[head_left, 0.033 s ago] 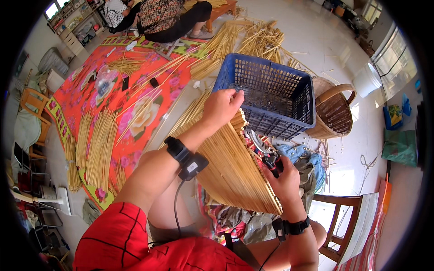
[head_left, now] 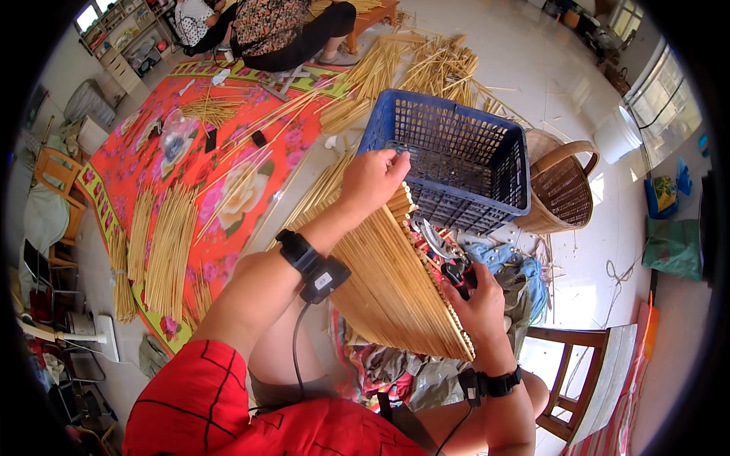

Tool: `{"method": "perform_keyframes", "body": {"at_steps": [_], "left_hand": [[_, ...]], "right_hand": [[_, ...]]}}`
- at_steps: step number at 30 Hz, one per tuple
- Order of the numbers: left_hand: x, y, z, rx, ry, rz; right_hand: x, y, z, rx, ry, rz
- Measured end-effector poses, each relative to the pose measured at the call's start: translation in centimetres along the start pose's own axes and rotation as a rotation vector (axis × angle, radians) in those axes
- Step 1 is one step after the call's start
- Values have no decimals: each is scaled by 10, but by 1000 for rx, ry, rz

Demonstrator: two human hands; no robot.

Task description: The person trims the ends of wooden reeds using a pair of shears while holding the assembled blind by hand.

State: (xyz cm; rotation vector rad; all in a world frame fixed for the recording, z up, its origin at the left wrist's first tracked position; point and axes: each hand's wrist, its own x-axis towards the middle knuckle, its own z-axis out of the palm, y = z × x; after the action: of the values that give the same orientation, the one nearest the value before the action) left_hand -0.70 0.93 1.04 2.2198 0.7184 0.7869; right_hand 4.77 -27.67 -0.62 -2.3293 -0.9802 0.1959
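Observation:
A mat of straw-coloured stalks [head_left: 388,285] laid side by side slants across my lap, its cut ends forming an edge on the right. My right hand [head_left: 479,300] is closed around the black-and-red handles of pruning shears [head_left: 453,275]. Their curved metal blades are by that edge, pointing towards the blue crate. Above the mat's far end my left hand [head_left: 374,181] is closed with fingertips pinched, beside the near rim of the blue plastic crate [head_left: 456,201]. Whatever its fingers hold, if anything, is too small to make out.
A wicker basket [head_left: 563,190] stands against the crate's right side. Loose stalks [head_left: 437,68] lie beyond it, and bundles [head_left: 171,247] rest on the red floral cloth [head_left: 296,137] at left. A wooden stool [head_left: 589,380] is at right. Another person [head_left: 270,34] sits at the far end.

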Motion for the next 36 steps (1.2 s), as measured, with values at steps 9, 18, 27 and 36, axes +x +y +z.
{"method": "perform_keyframes", "body": {"at_steps": [9,18,27,36], "left_hand": [[-1,6,5,-30,-17,-32],[0,8,4,-9,-26,-40],[0,9,4,8,-24,-33],[-1,8,4,-19,7,-25]], "right_hand": [[3,-5,17,79,-114,54],[11,-9,21,115,-99,64],[11,-1,26,41,-36,-22],[13,-2,28,-135,23,-144]]}}
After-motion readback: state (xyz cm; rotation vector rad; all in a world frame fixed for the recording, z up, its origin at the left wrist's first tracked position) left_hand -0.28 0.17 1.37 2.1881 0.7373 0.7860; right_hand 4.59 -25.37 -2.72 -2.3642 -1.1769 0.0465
